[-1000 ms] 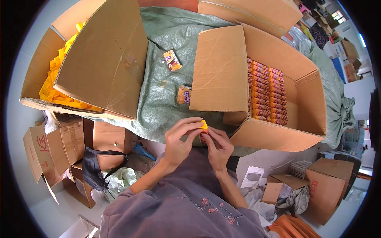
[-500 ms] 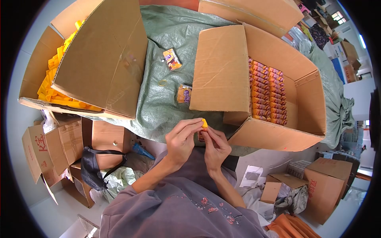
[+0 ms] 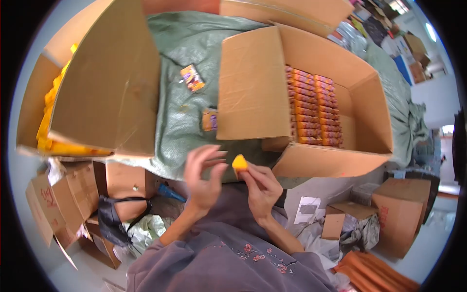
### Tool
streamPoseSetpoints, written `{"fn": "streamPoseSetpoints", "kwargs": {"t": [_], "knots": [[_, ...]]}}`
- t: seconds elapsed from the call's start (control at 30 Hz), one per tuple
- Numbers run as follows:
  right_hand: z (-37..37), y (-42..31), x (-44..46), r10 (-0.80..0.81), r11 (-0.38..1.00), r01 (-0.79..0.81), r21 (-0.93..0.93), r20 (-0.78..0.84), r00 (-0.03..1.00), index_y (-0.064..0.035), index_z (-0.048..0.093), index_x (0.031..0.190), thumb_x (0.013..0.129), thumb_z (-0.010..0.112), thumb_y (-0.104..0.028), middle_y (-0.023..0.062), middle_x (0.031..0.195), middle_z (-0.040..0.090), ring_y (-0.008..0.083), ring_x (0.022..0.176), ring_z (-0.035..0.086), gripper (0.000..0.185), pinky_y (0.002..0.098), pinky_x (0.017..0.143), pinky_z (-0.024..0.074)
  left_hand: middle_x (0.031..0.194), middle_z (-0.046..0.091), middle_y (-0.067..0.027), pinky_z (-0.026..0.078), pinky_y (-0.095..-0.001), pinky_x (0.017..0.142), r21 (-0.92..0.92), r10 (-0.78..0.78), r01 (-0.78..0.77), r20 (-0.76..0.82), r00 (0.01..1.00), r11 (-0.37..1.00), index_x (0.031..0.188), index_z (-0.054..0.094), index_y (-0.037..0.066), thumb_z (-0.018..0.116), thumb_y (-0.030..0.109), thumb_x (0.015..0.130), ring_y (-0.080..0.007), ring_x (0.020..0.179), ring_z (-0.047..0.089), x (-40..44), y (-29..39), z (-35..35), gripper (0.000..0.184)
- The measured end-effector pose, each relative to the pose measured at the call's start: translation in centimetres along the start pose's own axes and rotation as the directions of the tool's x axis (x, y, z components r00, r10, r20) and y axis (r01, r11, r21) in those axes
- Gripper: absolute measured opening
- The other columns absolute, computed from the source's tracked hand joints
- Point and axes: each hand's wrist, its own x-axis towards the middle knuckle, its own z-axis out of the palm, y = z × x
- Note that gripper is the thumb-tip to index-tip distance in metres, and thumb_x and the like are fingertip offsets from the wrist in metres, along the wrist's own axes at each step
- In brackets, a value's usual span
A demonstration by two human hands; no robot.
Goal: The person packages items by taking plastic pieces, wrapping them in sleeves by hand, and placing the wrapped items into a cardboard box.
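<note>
My right hand [image 3: 262, 192] pinches a small item with a rounded yellow tip [image 3: 239, 163]. Its lower part is hidden behind my fingers. Just to the left, my left hand [image 3: 203, 177] is raised with fingers spread, a little blurred, and holds nothing. Above my hands, an open cardboard box [image 3: 335, 163] contains orange-and-purple wrapped pieces [image 3: 306, 107] stacked in rows. At the far left, yellow pieces [image 3: 48, 117] fill another cardboard box [image 3: 107, 82], partly covered by its flap.
On the green woven sheet [image 3: 182, 129] lie two printed packets, one further back [image 3: 192, 78] and one beside the box flap [image 3: 210, 119]. Below stand more cartons [image 3: 401, 214], a black bag [image 3: 121, 219] and crumpled plastic [image 3: 360, 236]. An orange cloth [image 3: 374, 272] lies at lower right.
My left hand has let go of the yellow-tipped item, opened and moved left. My right hand still holds it. The whole view has shifted, so the boxes appear further left.
</note>
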Motion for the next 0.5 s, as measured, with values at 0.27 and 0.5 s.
{"fn": "streamPoseSetpoints", "kwargs": {"t": [0.27, 0.5], "knots": [[-11.5, -13.8, 12.1, -0.3, 0.772, 0.419, -0.478, 0.307, 0.903, -0.0003, 0.072, 0.09, 0.075, 0.072, 0.005, 0.0119, 0.088, 0.071, 0.0212, 0.081, 0.068, 0.016, 0.0316, 0.069, 0.054, 0.099, 0.056, -0.0114, 0.046, -0.034, 0.076, 0.584, -0.104, 0.131, -0.079, 0.991, 0.801, 0.118, 0.057, 0.0, 0.057, 0.016, 0.094, -0.0217, 0.088, 0.056, 6.0, -11.7, -3.2, 0.029], [-10.8, -4.1, 25.6, -0.018, 0.465, 0.634, -0.618, 0.709, 0.705, -0.0097, 0.074, 0.086, 0.076, 0.072, -0.01, 0.0097, 0.084, 0.069, 0.0276, 0.079, 0.066, 0.01, 0.0381, 0.067, 0.0528, 0.083, 0.056, -0.0045, 0.046, -0.0327, 0.069, 0.689, -0.169, 0.162, -0.058, 0.984, 0.707, 0.115, 0.063, 0.006, 0.068, 0.008, 0.081, -0.0185, 0.071, 0.054, 6.7, -14.1, -1.6, 0.034]]}}
